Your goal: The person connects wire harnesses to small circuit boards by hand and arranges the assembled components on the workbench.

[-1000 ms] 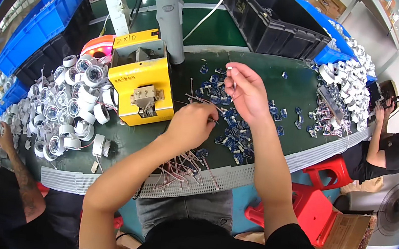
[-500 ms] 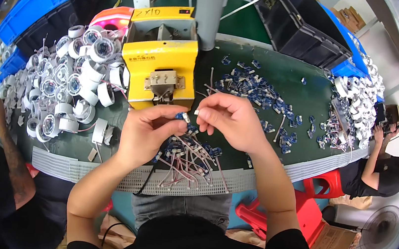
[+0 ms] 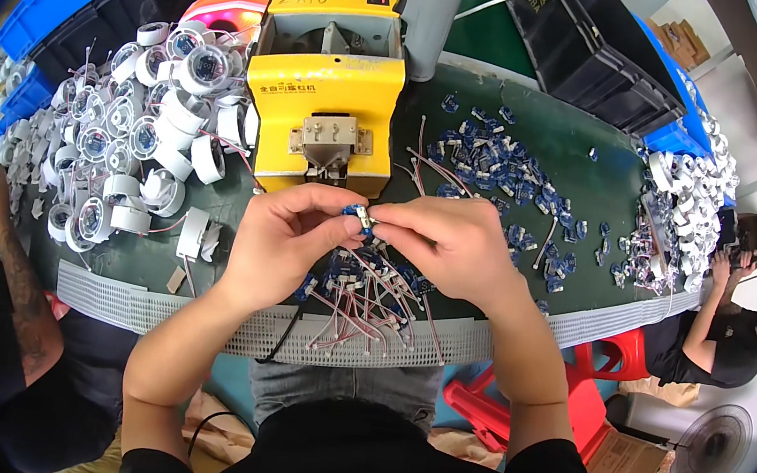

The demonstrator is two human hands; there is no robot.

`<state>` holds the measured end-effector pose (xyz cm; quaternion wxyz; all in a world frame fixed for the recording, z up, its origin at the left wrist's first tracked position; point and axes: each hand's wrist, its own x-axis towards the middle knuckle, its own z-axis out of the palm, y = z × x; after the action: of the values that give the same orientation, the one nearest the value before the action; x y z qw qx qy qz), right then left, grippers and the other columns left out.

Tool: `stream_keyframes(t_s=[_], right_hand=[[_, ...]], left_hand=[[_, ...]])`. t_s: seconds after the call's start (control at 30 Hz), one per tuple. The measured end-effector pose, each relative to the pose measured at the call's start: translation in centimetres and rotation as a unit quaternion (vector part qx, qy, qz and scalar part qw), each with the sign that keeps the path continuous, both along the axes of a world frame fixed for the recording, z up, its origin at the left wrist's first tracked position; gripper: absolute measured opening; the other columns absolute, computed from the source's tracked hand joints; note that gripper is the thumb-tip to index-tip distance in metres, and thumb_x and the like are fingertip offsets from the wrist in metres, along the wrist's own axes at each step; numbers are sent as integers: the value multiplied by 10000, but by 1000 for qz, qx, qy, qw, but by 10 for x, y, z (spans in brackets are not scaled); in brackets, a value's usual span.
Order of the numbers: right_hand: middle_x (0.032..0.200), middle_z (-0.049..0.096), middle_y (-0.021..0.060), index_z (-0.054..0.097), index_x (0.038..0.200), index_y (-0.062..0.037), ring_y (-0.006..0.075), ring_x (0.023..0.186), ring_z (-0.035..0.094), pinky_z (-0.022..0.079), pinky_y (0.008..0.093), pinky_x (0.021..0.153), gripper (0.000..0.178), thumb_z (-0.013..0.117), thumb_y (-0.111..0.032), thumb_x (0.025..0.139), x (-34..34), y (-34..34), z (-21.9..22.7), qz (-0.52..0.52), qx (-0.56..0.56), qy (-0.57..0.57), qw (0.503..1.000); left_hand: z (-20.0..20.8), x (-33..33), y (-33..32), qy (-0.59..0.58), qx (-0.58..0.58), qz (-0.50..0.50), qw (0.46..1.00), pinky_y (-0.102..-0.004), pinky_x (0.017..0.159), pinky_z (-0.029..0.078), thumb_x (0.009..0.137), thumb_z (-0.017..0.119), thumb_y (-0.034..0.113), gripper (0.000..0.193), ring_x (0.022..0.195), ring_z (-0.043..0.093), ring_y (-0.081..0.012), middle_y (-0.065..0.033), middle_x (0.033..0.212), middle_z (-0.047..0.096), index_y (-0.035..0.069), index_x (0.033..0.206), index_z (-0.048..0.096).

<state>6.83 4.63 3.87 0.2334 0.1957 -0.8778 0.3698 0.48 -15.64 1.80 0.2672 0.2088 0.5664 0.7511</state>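
Observation:
My left hand pinches a small blue circuit board with white parts on it between thumb and fingers. My right hand is closed, its thumb and forefinger meeting the board's right side. The small white connector in those fingertips is mostly hidden now. Below both hands lies a pile of red-and-white wire leads with white plugs, mixed with blue boards. Just beyond the hands stands a yellow machine with a metal block on its front.
White round housings are heaped to the left. Loose blue boards spread over the green table on the right, near more white housings. Black bins stand behind. One co-worker sits at each side; a red stool is at the right.
My right hand has moved in to meet the left, bringing the white connector against the blue board. The head view has shifted slightly.

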Motion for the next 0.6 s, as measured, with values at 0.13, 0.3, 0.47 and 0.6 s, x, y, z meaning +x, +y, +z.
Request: stream_keyframes(t_s=[0.13,0.3,0.47,0.6], right_hand=[[742,694,83,721,886,-34,204,616,665,504,291,564,88,748,-75,812,-1,0,3,-1,-38,-16,999],[748,696,88,717,876,-31,199,626,671,506,288,577,92,750,-96,819,-1,-2,3,7,-52,-68,996],[760,705,85,717,875,-30,191,634,678,506,281,585,102,751,-113,826,-1,-1,-1,11,-51,-88,995],[769,705,102,714,868,-33,253,670,682,521,324,604,105,734,-128,828,-1,1,2,13,-46,-122,991]], left_hand=[[0,2,1,41,-23,22,999,-235,791,553,912,660,-31,202,858,662,-105,-72,962,706,-40,1112,682],[0,1,0,61,-54,32,996,-231,784,545,892,683,-32,210,858,659,-98,-67,948,714,-39,1102,697],[-3,0,-1,155,-100,52,981,-241,771,548,854,731,0,184,831,679,-92,-76,950,744,-5,1038,734],[-2,0,0,206,-133,75,967,-248,746,555,838,748,14,162,792,691,-93,-83,931,755,6,1000,745]])
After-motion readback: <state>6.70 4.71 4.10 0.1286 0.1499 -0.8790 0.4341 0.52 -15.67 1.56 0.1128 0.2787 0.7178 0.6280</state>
